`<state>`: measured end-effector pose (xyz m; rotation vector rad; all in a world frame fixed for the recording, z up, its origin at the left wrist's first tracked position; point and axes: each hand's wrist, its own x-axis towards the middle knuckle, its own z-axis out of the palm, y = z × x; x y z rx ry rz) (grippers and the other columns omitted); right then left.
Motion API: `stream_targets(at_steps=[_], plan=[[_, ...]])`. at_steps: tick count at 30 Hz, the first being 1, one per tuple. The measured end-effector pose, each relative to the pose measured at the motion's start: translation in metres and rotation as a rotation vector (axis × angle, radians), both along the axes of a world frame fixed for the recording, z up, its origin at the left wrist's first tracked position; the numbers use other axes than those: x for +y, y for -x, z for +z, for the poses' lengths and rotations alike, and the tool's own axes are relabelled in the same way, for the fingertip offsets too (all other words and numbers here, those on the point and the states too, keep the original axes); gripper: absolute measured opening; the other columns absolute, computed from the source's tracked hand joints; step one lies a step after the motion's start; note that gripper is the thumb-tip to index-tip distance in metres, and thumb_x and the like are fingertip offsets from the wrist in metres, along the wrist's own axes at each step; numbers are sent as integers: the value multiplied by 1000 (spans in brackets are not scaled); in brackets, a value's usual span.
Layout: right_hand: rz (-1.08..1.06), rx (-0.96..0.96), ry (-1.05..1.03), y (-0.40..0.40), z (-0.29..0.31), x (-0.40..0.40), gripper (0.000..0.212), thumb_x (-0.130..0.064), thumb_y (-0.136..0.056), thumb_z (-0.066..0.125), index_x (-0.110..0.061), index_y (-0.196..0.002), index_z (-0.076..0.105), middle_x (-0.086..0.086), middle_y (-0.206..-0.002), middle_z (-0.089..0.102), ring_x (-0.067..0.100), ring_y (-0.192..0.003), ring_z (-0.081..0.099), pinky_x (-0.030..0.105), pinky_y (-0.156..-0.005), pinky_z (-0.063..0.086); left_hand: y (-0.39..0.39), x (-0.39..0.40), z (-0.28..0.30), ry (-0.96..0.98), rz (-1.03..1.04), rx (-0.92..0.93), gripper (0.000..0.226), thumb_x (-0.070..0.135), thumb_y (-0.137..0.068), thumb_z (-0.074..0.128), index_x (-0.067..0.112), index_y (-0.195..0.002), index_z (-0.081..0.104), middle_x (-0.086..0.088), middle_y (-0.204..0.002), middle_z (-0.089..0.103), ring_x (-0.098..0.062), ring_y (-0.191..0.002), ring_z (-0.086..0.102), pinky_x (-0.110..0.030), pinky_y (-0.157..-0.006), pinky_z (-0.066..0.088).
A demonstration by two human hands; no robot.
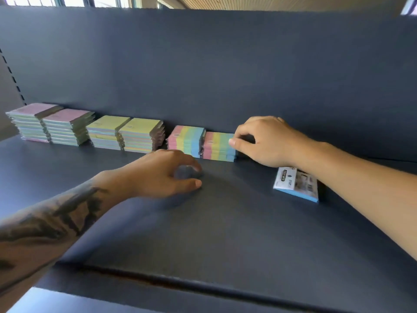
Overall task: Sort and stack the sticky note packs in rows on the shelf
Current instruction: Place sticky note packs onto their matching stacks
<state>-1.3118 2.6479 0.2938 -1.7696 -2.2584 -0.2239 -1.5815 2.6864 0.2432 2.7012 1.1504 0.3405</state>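
Several stacks of sticky note packs stand in a row along the back of the dark shelf (pixel 225 222): two pink-topped stacks (pixel 49 123), two yellow-green stacks (pixel 126 134), and two rainbow-striped stacks (pixel 187 141). My right hand (pixel 266 141) pinches the right edge of the rightmost striped stack (pixel 218 145) with thumb and fingers. In front of the striped stacks, my left hand (pixel 167 172) rests on the shelf with its fingers curled and nothing visible in it. A single blue pack (pixel 295 184) lies label-up under my right forearm.
The shelf's dark back panel (pixel 225 75) rises right behind the stacks. A slotted upright (pixel 12 73) stands at the far left. The shelf's front lip (pixel 180 283) runs across the bottom.
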Motion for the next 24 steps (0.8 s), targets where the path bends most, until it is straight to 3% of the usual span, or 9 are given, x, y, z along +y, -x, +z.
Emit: stream_targets(at_steps=[4,6,10,16,21,24], plan=[[-16,214,3,-44,-6,-35,26,-51,-97,57,-31,-96,73,-13,-92,66,9,-90,60,34,-83,49,-67,-18,7,-14,-149,-27,57,76,-80,55,42,-125,65,18,-125,67,-13,-113,63,-39,-99,51],[-43,280,2,-65,-14,-50,23,-49,-94,60,-31,-91,74,-15,-87,68,3,-86,61,29,-78,48,-98,-23,6,-22,-221,-52,48,63,-88,66,36,-128,66,15,-129,67,-11,-118,61,-37,-102,49],[-123,449,34,-104,-44,-67,16,-41,-95,65,-32,-86,75,-18,-84,73,2,-83,65,34,-79,53,-144,-25,7,-62,-304,-111,47,47,-88,75,29,-131,67,12,-130,66,-7,-116,59,-33,-101,48],[-145,696,55,-128,-58,-71,15,-30,-98,66,-27,-89,77,-15,-88,75,4,-86,68,34,-85,54,-162,-8,-12,89,-325,-126,60,59,-75,69,37,-131,64,18,-134,61,-2,-122,57,-34,-107,46],[-109,654,216,-128,-52,-73,9,-38,-89,74,-31,-93,77,-16,-94,76,5,-91,70,40,-94,56,-164,0,-26,56,-347,-202,52,57,-86,65,32,-132,67,21,-135,62,2,-124,57,-31,-106,47],[-74,614,314,-126,-46,-80,35,-58,-73,79,-36,-101,76,-19,-101,74,3,-97,69,40,-96,55,-164,-2,-30,-25,-396,-236,43,51,-102,53,27,-136,64,17,-134,65,-3,-122,61,-33,-102,51]])
